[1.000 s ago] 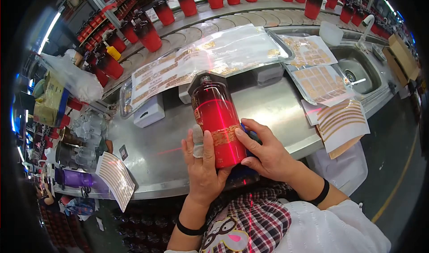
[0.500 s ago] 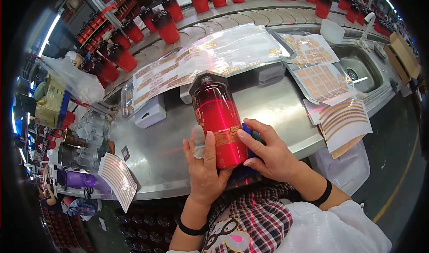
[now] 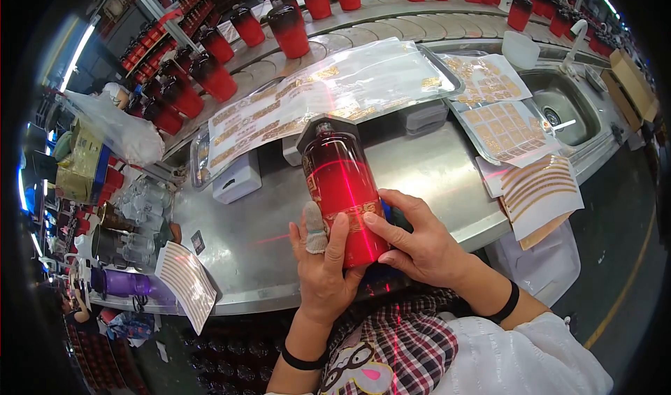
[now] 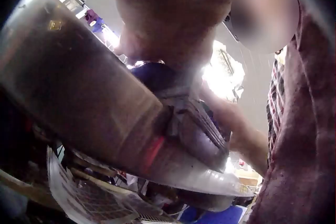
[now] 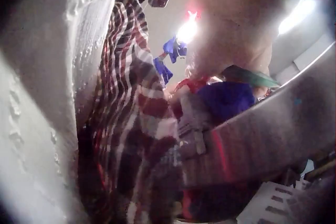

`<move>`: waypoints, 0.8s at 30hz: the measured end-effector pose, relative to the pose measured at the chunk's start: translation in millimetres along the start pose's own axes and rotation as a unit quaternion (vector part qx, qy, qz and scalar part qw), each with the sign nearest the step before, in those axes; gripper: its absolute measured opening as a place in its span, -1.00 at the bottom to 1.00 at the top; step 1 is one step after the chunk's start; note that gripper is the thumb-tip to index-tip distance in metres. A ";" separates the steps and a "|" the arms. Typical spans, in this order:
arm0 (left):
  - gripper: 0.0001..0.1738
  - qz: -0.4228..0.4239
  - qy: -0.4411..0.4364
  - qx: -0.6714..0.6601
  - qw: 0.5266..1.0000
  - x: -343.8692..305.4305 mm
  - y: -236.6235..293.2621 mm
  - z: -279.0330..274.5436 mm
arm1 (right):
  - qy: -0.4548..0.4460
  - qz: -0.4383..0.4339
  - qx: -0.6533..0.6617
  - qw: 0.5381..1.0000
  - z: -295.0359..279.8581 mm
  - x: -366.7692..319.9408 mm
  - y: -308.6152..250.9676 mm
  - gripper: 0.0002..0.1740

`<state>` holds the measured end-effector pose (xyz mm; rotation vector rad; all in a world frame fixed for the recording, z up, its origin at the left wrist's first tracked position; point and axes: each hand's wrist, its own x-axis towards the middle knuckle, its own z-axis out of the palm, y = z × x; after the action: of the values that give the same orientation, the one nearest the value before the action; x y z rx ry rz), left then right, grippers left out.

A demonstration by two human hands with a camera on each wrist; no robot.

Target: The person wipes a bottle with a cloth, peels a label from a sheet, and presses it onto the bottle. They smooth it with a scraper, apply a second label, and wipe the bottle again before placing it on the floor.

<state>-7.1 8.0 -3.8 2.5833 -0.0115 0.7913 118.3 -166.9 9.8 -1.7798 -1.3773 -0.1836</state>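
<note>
A glossy red bottle (image 3: 339, 168) with a dark shoulder lies tilted toward the person, its neck in a dark angular holder (image 3: 306, 133). A gold patterned decal (image 3: 353, 215) bands its lower body. My left hand (image 3: 323, 273) grips the lower left side, thumb by the base and index fingertip at the decal. A grey cloth cot (image 3: 316, 231) covers one of its fingers. My right hand (image 3: 423, 245) holds the right side, one fingertip pressing on the decal and the thumb near the base. A flat green piece (image 5: 252, 76) shows by this hand in the right wrist view.
Decal sheets (image 3: 279, 105) lie on a raised tray behind the bottle, with more sheets (image 3: 500, 126) at right beside a sink (image 3: 559, 105). Striped strips (image 3: 185, 276) hang over the left bench edge. Red-black bottles (image 3: 288, 32) stand on the conveyor (image 3: 363, 32) behind.
My left index fingertip has shifted right onto the decal, and the right fingertip has slid slightly left and down over it. Bottles on the conveyor have moved right.
</note>
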 end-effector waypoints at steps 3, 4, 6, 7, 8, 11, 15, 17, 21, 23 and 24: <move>-0.14 -0.003 0.002 0.002 1.000 0.3 1.1 0.3 | -0.001 0.001 0.001 1.000 -0.3 0.0 0.0 -0.33; -0.13 -0.005 0.003 0.003 1.000 0.7 1.8 0.1 | -0.002 0.003 0.001 1.000 0.2 -0.4 0.2 -0.33; -0.10 0.000 0.003 0.026 1.000 2.5 4.6 -1.2 | -0.007 0.009 0.002 1.000 -0.9 -0.7 -0.5 -0.32; -0.08 0.002 0.003 0.037 0.999 3.7 6.9 -2.3 | -0.010 0.013 0.003 1.000 -3.0 -0.6 -1.9 -0.33; -0.07 0.004 0.004 0.046 0.999 5.9 11.1 -3.9 | -0.013 0.017 0.005 1.000 -4.3 -0.9 -2.7 -0.33; -0.04 0.010 0.007 0.063 0.998 11.3 17.3 -6.8 | 0.096 0.072 0.029 0.992 -7.9 -4.1 -0.8 -0.45; -0.01 0.010 -0.006 0.035 0.999 6.3 9.2 -4.3 | 0.145 0.230 0.167 0.948 -16.5 33.5 -21.2 -0.75; 0.01 0.010 0.000 0.023 1.000 5.2 7.8 -0.4 | 0.122 0.193 0.172 0.958 -8.4 47.3 -17.7 -0.76; 0.02 0.004 0.023 -0.003 1.000 2.1 3.2 2.8 | 0.136 0.273 0.174 0.936 3.3 23.5 15.3 -0.76; 0.02 -0.026 0.020 -0.055 0.998 -1.4 4.2 3.6 | 0.165 0.327 0.207 0.907 8.4 5.4 32.6 -0.74; 0.02 -0.050 0.015 -0.092 0.994 -2.5 5.5 3.8 | 0.181 0.314 0.284 0.888 8.0 8.9 25.1 -0.74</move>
<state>-7.9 1.2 -5.7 2.3789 0.0513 0.7560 140.1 -155.6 -3.3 -1.4916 -0.4644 0.2154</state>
